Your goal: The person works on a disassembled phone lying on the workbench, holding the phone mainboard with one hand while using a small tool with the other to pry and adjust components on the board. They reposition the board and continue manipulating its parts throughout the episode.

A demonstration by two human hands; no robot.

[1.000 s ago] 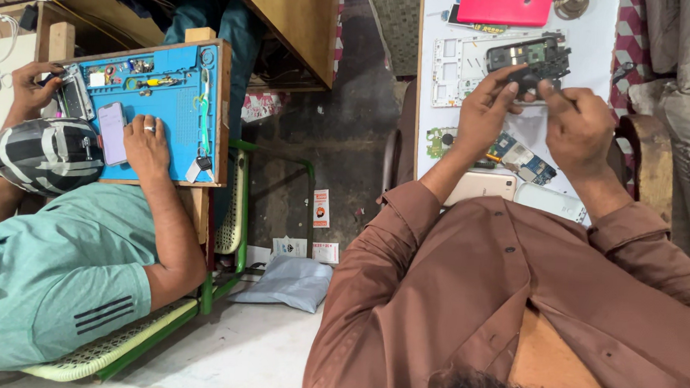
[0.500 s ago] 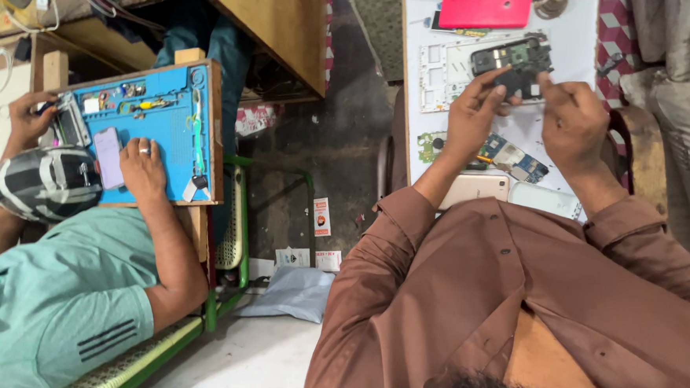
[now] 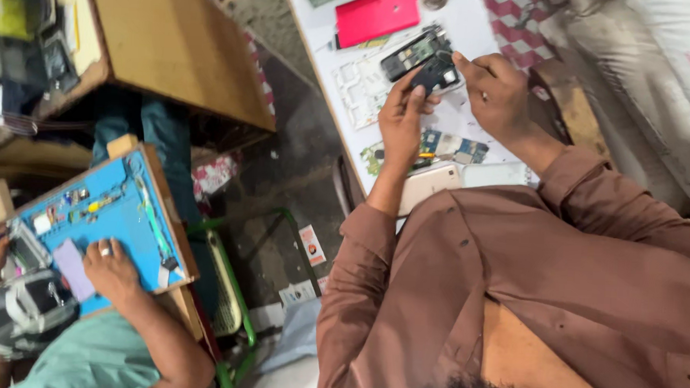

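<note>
An opened dark phone (image 3: 412, 53) with bare electronics lies on the white worktop (image 3: 480, 20). My left hand (image 3: 403, 122) reaches up from the brown sleeve and pinches a small dark phone part (image 3: 433, 74) right over the phone's near end. My right hand (image 3: 498, 98) sits just to the right with bent fingers, its fingertips pressed together at the phone's edge, touching the same spot. Whether it also holds a thin tool is hidden.
A red cover (image 3: 378, 15), a white plastic frame (image 3: 357, 88), green circuit boards (image 3: 451, 148) and a beige phone (image 3: 432, 187) lie around my hands. At the left a co-worker's hand (image 3: 111, 268) rests on a blue work mat (image 3: 116, 213) beside a wooden table (image 3: 172, 43).
The view has tilted and moved closer. My hands have drawn together over the opened phone, and the left one now grips the small dark part.
</note>
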